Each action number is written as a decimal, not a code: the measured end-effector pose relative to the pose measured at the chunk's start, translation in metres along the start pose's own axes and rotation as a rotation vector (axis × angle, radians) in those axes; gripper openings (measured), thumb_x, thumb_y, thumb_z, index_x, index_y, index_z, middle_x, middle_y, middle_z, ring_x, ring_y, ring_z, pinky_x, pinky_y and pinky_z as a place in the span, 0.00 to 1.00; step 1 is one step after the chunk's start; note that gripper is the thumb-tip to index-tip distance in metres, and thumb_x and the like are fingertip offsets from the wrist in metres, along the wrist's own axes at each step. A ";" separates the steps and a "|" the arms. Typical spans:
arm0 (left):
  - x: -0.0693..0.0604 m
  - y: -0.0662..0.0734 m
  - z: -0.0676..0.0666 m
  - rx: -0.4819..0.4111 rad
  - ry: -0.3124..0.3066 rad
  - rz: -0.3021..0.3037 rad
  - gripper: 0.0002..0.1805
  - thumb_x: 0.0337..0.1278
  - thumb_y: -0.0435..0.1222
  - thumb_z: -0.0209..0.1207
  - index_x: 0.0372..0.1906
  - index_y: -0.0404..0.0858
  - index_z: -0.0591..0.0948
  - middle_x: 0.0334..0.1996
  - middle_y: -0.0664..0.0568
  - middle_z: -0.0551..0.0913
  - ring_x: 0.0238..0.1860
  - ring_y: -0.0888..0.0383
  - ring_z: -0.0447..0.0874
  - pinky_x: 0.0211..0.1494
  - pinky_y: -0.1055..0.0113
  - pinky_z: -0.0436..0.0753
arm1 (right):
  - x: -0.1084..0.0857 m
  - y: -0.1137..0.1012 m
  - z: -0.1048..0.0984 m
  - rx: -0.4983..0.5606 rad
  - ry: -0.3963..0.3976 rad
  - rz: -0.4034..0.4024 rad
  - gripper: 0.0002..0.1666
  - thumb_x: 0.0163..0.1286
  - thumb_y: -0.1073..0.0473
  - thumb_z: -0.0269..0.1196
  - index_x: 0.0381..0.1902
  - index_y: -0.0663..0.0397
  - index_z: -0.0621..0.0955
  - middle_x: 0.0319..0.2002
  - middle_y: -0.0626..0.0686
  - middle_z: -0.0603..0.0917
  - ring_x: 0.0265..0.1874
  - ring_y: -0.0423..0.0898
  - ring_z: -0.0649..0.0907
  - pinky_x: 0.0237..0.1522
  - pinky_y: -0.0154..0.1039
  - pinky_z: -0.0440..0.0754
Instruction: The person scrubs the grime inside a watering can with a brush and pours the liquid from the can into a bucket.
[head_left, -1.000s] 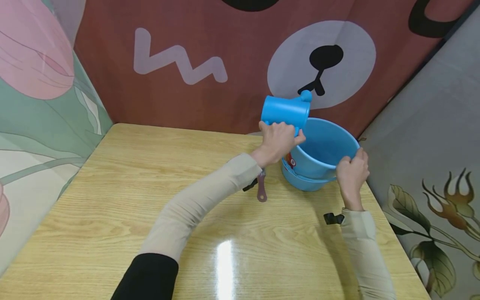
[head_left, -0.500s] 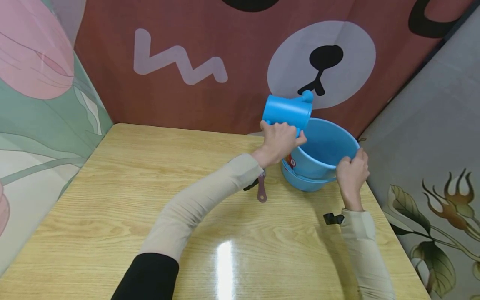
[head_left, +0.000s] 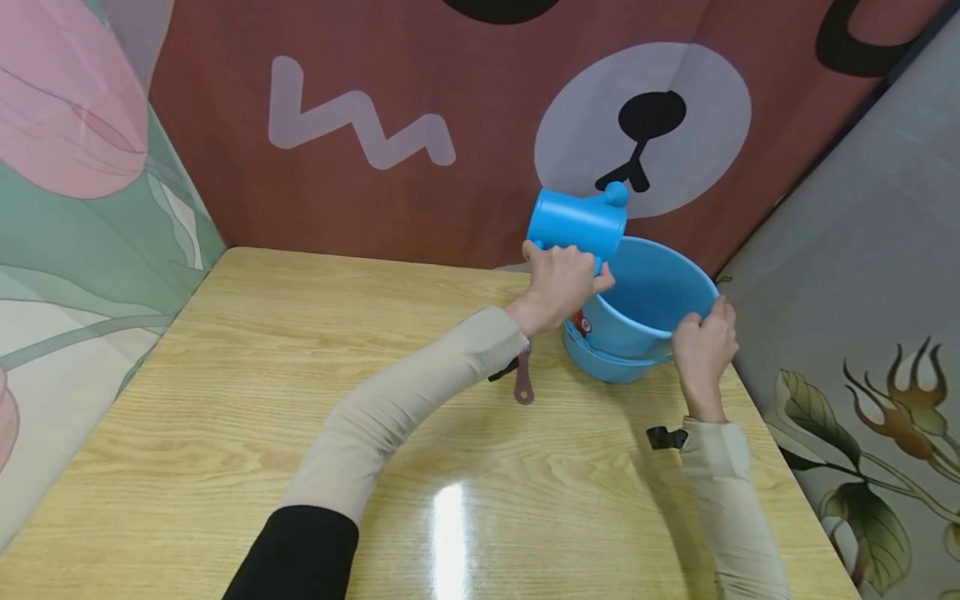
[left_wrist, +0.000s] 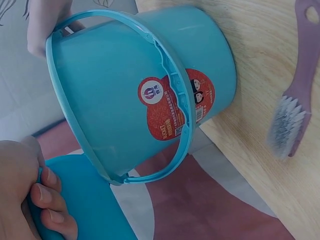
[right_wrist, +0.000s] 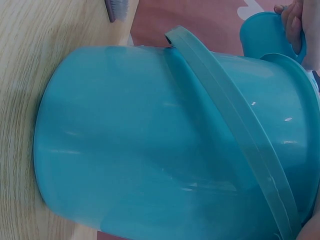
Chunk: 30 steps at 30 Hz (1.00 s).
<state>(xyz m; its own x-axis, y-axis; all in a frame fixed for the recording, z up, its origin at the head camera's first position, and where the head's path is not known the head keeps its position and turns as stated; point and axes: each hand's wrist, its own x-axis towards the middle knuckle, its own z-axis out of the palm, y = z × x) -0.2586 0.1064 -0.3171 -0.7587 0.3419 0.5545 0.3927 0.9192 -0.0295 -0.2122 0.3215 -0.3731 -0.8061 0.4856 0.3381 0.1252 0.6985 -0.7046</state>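
Observation:
My left hand [head_left: 558, 283] grips the handle of a bright blue watering can [head_left: 577, 221]. The can is tipped on its side above the left part of the bucket's rim, its round-headed spout pointing up and to the right. No water shows in these views. A light blue bucket [head_left: 626, 329] with a red label stands upright at the table's back right. With curled fingers, my right hand [head_left: 705, 346] holds the bucket's rim on the right. The bucket's carrying handle [left_wrist: 187, 117] hangs down against its side. How full the bucket is cannot be seen.
Left of the bucket, a scrubbing brush [left_wrist: 300, 85] with a purple handle and pale bristles lies on the wooden table [head_left: 300, 400], partly covered by the left forearm in the head view. Patterned cloth walls [head_left: 375, 208] rise close behind the table and on its right.
The watering can and my left hand have shifted very slightly to the right, towards the bucket. My right hand and the bucket stay in place.

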 end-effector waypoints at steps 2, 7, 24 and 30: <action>0.000 0.000 -0.001 0.005 -0.003 0.003 0.29 0.68 0.56 0.43 0.10 0.48 0.67 0.10 0.57 0.60 0.14 0.60 0.61 0.24 0.62 0.53 | 0.000 0.000 0.000 -0.002 0.003 -0.002 0.34 0.74 0.62 0.39 0.75 0.67 0.54 0.73 0.67 0.57 0.70 0.69 0.60 0.68 0.67 0.52; 0.001 0.001 0.000 -0.006 -0.036 0.005 0.29 0.69 0.56 0.42 0.11 0.49 0.68 0.10 0.58 0.62 0.14 0.60 0.63 0.25 0.61 0.55 | 0.000 0.000 0.001 -0.001 0.011 -0.005 0.33 0.74 0.62 0.40 0.75 0.68 0.55 0.73 0.68 0.58 0.69 0.69 0.60 0.68 0.67 0.52; 0.000 0.001 -0.001 0.021 -0.017 0.020 0.30 0.68 0.56 0.43 0.10 0.49 0.67 0.10 0.58 0.61 0.14 0.61 0.62 0.25 0.61 0.52 | 0.000 -0.001 0.002 -0.004 0.014 -0.008 0.33 0.74 0.62 0.39 0.75 0.68 0.55 0.73 0.67 0.58 0.69 0.69 0.60 0.68 0.66 0.53; 0.000 0.002 -0.001 0.033 -0.010 0.016 0.29 0.68 0.57 0.43 0.10 0.50 0.66 0.10 0.58 0.59 0.14 0.61 0.58 0.26 0.61 0.50 | -0.001 0.000 0.001 0.000 0.017 -0.003 0.33 0.74 0.62 0.39 0.75 0.67 0.55 0.73 0.67 0.58 0.70 0.68 0.60 0.68 0.66 0.52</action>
<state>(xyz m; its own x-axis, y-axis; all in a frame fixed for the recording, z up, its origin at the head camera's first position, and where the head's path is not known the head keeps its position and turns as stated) -0.2572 0.1081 -0.3163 -0.7580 0.3584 0.5450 0.3877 0.9194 -0.0655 -0.2123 0.3204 -0.3739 -0.7967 0.4923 0.3506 0.1230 0.7001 -0.7034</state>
